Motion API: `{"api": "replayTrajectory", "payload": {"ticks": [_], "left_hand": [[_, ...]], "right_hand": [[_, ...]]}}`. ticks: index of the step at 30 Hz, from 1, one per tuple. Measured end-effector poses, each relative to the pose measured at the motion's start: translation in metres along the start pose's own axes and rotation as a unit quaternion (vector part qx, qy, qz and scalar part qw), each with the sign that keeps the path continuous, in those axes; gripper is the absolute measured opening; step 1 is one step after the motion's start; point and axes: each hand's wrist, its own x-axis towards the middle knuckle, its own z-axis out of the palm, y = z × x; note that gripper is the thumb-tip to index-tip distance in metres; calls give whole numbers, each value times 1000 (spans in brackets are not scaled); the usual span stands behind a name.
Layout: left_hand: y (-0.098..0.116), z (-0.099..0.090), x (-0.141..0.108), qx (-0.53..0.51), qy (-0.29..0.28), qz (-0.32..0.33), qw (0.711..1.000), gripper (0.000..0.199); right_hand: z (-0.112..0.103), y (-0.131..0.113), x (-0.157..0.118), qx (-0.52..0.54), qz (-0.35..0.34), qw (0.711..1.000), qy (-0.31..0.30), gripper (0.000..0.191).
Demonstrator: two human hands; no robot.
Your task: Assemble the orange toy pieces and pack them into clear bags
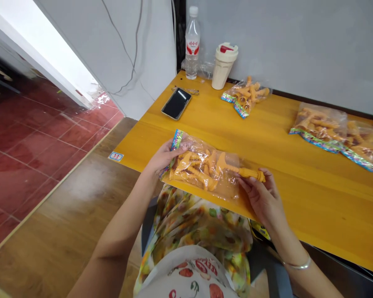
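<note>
My left hand (164, 157) is closed on the left end of a clear plastic bag (230, 192) with a colourful printed edge. Several orange plastic pieces (205, 180), some flared like trumpets, lie inside it. My right hand (264, 194) pinches one orange plastic piece (251, 174) by its ridged end at the bag's right side. That piece's narrower end reaches into the bag's right end. The bag is held nearly flat above the table's front edge. My right fingertips sit close to the bag's open-looking end; whether they also touch the film I cannot tell.
At the back stand a water bottle (192, 45) and a cream cup (224, 66). A phone (176, 103) lies on the wooden table (286, 186). Filled bags lie at the back (248, 96) and right (321, 126). A label marked 33 (116, 156) is at the left corner.
</note>
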Motion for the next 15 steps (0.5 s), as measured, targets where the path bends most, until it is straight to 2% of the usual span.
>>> {"api": "replayTrajectory", "payload": {"ticks": [6,15], "left_hand": [[1,1,0,8,3,-1,1000,55],[-2,-4,3,2,-15,-7,1000,55]], "right_hand": [[19,6,-1,18,37,999,-22,47],[43,18,11,-4,31,999,-42,42]]}}
